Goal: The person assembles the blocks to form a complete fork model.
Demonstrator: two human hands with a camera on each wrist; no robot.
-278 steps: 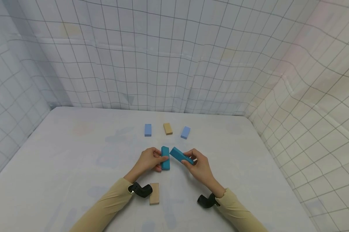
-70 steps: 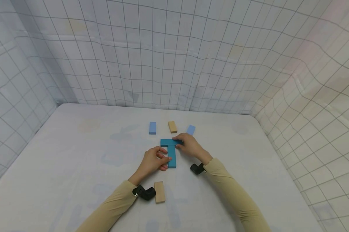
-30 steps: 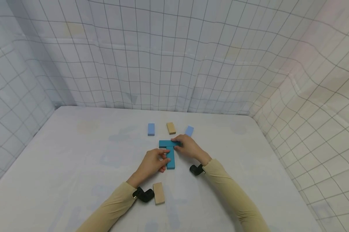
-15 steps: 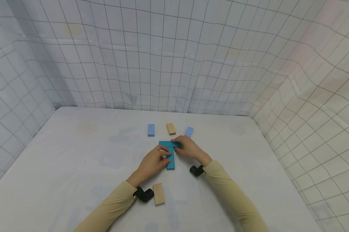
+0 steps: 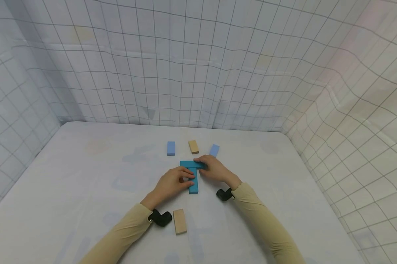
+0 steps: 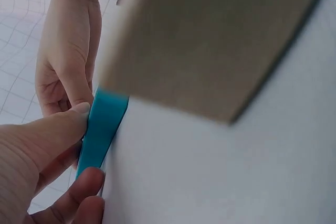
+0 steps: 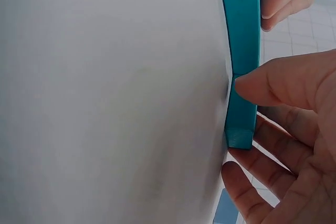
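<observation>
Two teal blocks form a T on the white table. My right hand (image 5: 215, 168) pinches the right end of the crossbar block (image 5: 186, 164); in the right wrist view its thumb (image 7: 257, 86) presses the near side and the fingers lie behind the block's end. The stem block (image 5: 193, 187) runs toward me, its far end at the crossbar. From the left, my left hand (image 5: 172, 182) holds the stem, thumb and fingertips partly over its top. In the left wrist view the thumb tip (image 6: 80, 108) touches the teal block (image 6: 100, 124).
Beyond the T lie a blue block (image 5: 171, 148), a yellowish wooden block (image 5: 193, 147) and a second blue block (image 5: 214, 150), close behind the right hand. A tan wooden block (image 5: 180, 222) lies nearer me, beside the left wrist camera (image 5: 160, 218). Gridded white curtains (image 5: 185, 73) surround the table.
Over nine seconds, the two separately held teal blocks came together as a T on the table. Lately the left fingers shifted over the stem; the right hand stayed at the crossbar.
</observation>
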